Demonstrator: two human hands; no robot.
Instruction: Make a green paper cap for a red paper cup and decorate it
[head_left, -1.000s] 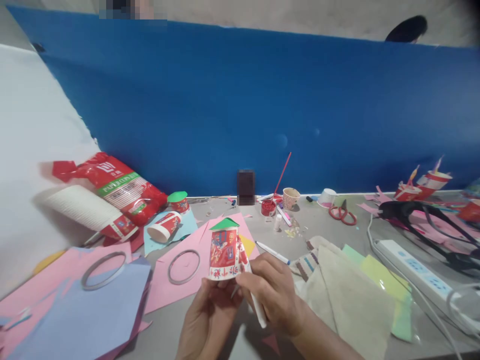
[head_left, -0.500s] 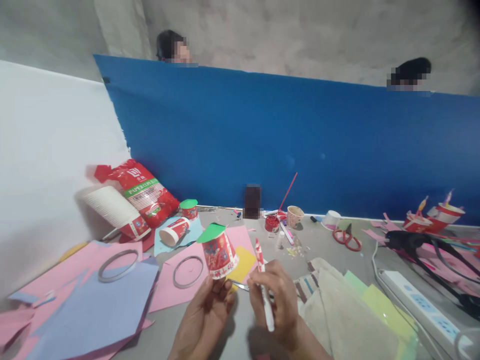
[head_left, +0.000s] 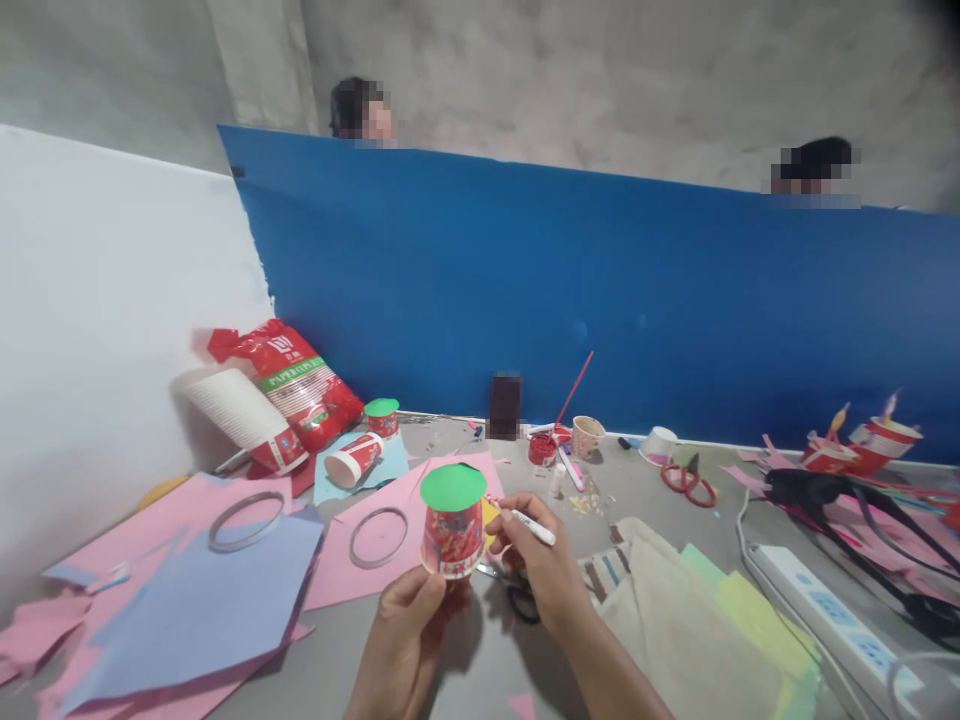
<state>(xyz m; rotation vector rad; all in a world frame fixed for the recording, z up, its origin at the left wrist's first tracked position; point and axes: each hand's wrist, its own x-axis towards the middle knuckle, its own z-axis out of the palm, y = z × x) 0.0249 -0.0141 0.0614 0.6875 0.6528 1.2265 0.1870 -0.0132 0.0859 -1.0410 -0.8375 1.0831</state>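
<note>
A red patterned paper cup [head_left: 454, 535], turned upside down, is in my left hand [head_left: 411, 610], whose fingers close around its white rim. A green paper disc [head_left: 453, 487] covers the cup's upturned base. My right hand [head_left: 536, 555] pinches a white marker [head_left: 534, 526], its red-patterned end pointing left toward the cup's side. I cannot tell whether the tip touches the cup. Below and between the hands, black-handled scissors [head_left: 523, 602] lie on the table, partly hidden by my right hand. Pink paper [head_left: 330, 580] and a bit of yellow paper lie behind the cup.
To the left are blue paper [head_left: 202, 620], tape rings [head_left: 379, 537], stacked paper cups [head_left: 236, 415] and a cup bag [head_left: 300, 385]. Red-handled scissors [head_left: 688, 483], a cloth [head_left: 667, 620] and a power strip [head_left: 832, 615] lie right. A blue partition [head_left: 480, 280] stands behind.
My left hand has tipped the cup so its green top faces me more, and it sits slightly right. The marker has swung from near upright to slanting left toward the cup.
</note>
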